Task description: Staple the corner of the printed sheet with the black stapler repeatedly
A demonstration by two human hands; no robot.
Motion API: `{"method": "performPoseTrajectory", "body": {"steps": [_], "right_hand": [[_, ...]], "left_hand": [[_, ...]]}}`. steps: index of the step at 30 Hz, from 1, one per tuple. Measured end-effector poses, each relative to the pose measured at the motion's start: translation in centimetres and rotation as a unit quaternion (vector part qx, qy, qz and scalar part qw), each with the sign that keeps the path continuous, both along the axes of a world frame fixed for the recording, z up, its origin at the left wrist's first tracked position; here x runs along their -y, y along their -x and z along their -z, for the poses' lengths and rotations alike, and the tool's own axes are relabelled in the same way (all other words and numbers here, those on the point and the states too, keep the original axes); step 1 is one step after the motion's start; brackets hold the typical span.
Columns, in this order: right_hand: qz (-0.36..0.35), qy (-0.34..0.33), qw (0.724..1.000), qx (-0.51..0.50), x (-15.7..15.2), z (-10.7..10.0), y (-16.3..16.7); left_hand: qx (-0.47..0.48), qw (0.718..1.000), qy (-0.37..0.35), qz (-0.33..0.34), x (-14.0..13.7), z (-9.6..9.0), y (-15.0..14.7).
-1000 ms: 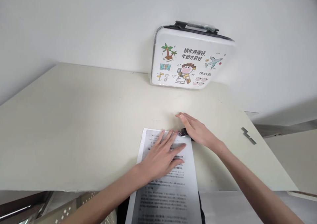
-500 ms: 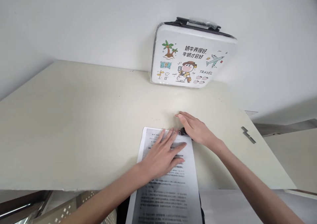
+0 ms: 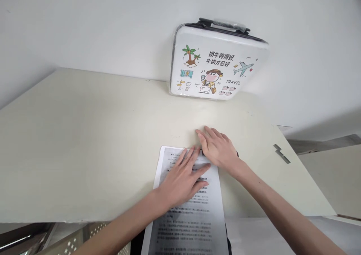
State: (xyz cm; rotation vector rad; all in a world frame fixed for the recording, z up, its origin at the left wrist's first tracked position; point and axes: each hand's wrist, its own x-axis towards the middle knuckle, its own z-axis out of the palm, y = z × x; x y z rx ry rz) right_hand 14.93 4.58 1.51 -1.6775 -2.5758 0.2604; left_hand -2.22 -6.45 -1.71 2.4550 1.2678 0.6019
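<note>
My left hand [image 3: 183, 176] lies flat on a printed sheet of paper [image 3: 186, 228], its fingers spread near the top edge. The sheet hangs over the table's near edge. At its top right corner is a small black tool that looks like a stapler [image 3: 203, 153], mostly hidden beneath my right hand [image 3: 218, 148]. That palm presses down over it, while the fingers reach past its far side, stretched and slightly bent, rather than wrapping round it. Two short grey strips that look like staples [image 3: 281, 153] lie to the right.
A white carrying case [image 3: 217, 63] with cartoon prints and a black handle stands upright against the wall at the back of the pale table [image 3: 93, 142]. Below the near edge at left, a patterned cloth [image 3: 84, 234] shows. A lighter surface [image 3: 329, 176] lies beyond the right edge.
My right hand has come down over the black stapler-like tool and covers more of it, its fingers slightly more bent. The left hand stays on the sheet. The view has shifted slightly.
</note>
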Motion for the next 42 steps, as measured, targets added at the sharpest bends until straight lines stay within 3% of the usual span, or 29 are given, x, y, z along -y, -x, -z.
{"method": "performPoseTrajectory", "body": {"steps": [8,14,22,29,38,42], "right_hand": [[-0.011,-0.049,0.998,0.037,0.2,-0.4,1.2],[0.023,-0.018,0.991,-0.129,0.6,-1.3,-1.1],[-0.046,-0.061,0.969,-0.235,3.6,1.9,-7.1],[-0.005,-0.048,0.963,-0.265,3.3,3.3,-10.5],[0.082,-0.035,0.949,-0.304,5.3,3.7,-15.6],[0.096,-0.033,0.942,-0.320,5.7,3.6,-15.8]], "left_hand": [[-0.013,1.000,-0.003,0.003,-0.3,-0.2,0.0],[-0.031,0.999,-0.020,0.002,-0.1,-0.5,1.1],[-0.060,0.998,-0.028,-0.018,-1.1,-0.3,5.5],[-0.105,0.993,-0.042,-0.032,-2.5,-1.6,7.4],[-0.153,0.984,-0.047,-0.075,1.9,-2.2,15.0],[-0.178,0.979,-0.062,-0.073,2.4,-1.7,15.0]]}}
